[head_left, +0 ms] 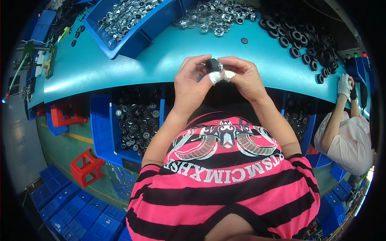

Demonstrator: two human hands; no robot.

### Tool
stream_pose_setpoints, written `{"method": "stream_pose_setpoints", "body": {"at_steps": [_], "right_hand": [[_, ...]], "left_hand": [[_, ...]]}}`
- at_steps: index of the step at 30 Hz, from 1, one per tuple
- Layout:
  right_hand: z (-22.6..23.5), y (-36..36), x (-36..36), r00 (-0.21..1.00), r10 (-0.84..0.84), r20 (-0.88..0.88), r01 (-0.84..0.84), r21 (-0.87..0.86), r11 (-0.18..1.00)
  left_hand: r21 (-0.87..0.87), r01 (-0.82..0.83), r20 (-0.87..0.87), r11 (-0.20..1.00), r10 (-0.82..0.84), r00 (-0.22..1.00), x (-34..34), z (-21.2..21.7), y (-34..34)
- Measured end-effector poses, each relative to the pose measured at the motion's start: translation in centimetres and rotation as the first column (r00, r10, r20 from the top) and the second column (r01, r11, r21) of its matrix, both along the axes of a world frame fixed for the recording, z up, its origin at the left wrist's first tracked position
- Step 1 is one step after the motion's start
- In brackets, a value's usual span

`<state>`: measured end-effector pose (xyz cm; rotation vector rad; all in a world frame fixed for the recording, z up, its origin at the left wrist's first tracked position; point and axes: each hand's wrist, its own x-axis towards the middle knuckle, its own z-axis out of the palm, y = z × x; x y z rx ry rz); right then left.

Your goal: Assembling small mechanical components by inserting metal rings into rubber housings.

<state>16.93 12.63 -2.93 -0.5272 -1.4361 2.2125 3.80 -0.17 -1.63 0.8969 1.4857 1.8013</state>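
Observation:
Above the near edge of the turquoise table [169, 66], my left hand [189, 82] is closed on a small black toy tyre [212, 65]. My right hand [247, 78] pinches a small shiny silver wheel hub [220, 67] against the tyre's right side. How deep the hub sits in the tyre cannot be made out. White tape wraps both thumbs, and their tips nearly meet under the wheel. Beyond my hands lie a heap of clear and silver hubs [217, 18] and, to the right, a pile of black tyres [297, 38]. One small black disc [244, 40] lies apart between them.
A blue bin [120, 50] of shiny hubs stands on the table at the left. Below the table edge, blue crates hold black wheels [136, 124]. Red stools [86, 166] stand on the floor at left. A co-worker's gloved hand [344, 85] is at the far right.

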Motion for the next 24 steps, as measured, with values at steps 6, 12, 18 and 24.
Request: {"method": "stream_pose_setpoints", "body": {"at_steps": [6, 12, 18, 24], "right_hand": [[1.5, -0.7, -0.2, 0.984, -0.172, -0.052, 0.175, 0.492, 0.853], [2.7, -2.2, -1.0, 0.948, -0.316, -0.042, 0.234, 0.766, 0.599], [2.1, -2.1, -1.0, 0.972, -0.233, -0.028, 0.197, 0.633, 0.749], [1.0, -1.1, -1.1, 0.986, -0.136, 0.099, 0.078, 0.452, 0.889]], "left_hand": [[0.077, 0.102, 0.319, 0.992, -0.122, 0.940, -0.1, -0.5, 0.1], [0.114, 0.108, 0.286, 0.988, -0.137, 0.948, 1.0, -0.9, 0.6], [0.077, 0.052, 0.371, 0.996, -0.077, 0.925, 0.1, -2.2, 0.5], [0.121, 0.043, 0.471, 0.992, -0.095, 0.877, -0.2, -2.2, 0.5]]}}
